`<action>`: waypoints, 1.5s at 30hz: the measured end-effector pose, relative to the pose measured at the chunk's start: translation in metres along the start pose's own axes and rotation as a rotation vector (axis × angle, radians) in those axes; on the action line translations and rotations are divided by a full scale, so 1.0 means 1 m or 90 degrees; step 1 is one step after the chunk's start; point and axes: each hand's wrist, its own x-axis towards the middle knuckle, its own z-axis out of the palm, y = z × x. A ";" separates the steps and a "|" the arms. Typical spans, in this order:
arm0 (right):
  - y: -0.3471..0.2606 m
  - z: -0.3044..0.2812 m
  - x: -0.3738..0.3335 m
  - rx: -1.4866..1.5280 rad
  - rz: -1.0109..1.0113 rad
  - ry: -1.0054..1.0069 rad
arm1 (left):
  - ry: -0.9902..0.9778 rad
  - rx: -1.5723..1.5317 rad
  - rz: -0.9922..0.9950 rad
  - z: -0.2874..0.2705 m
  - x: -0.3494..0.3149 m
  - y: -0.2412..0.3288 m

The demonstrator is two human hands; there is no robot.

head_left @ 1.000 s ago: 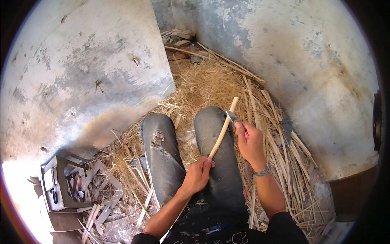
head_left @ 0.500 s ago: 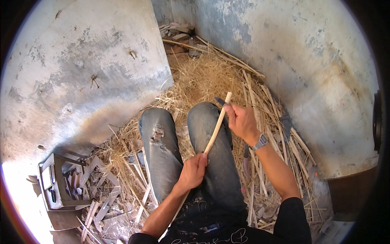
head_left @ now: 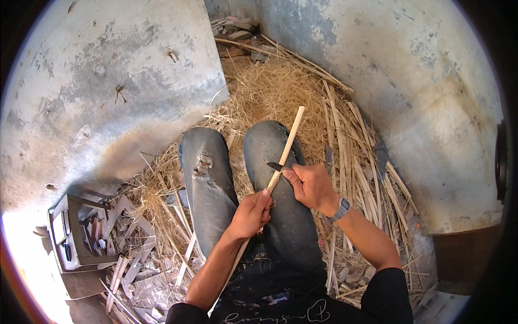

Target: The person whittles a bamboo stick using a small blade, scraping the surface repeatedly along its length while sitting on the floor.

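A long pale strip, like split bamboo (head_left: 291, 136), slants across my right thigh and runs back under my left forearm. My left hand (head_left: 251, 214) is closed around it, thumb lying along its upper side. Just above that grip, my right hand (head_left: 311, 185) is closed on a knife whose dark blade (head_left: 275, 166) crosses the strip and points left. The knife's handle is hidden inside my fist. The far end of the strip sticks up freely beyond the blade, over my right knee.
Fine shavings (head_left: 272, 89) heap beyond my knees. Several long pale strips (head_left: 345, 129) lie along the right wall (head_left: 399, 70). At the lower left, a small wooden frame-like box (head_left: 70, 237) stands among scraps. Broken bricks (head_left: 240, 33) lie in the far corner.
My right hand and the knife have slid along the strip toward me, close to my left hand. My left hand still grips the strip, slightly shifted left.
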 end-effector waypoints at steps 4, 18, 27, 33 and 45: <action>-0.002 -0.012 -0.001 0.050 0.025 -0.114 | -0.068 -0.122 -0.045 -0.006 -0.002 0.005; 0.014 -0.046 0.069 -0.203 0.037 0.153 | -0.192 -0.351 -0.152 -0.009 0.007 0.002; 0.025 -0.033 0.045 -0.070 0.029 0.107 | -0.160 -0.237 -0.121 -0.001 0.007 0.011; -0.014 -0.014 -0.003 -0.028 0.029 -0.036 | -0.140 -0.269 -0.138 0.002 0.008 0.016; 0.023 -0.055 0.059 -0.154 0.101 0.158 | -0.147 -0.190 -0.081 0.012 0.012 0.010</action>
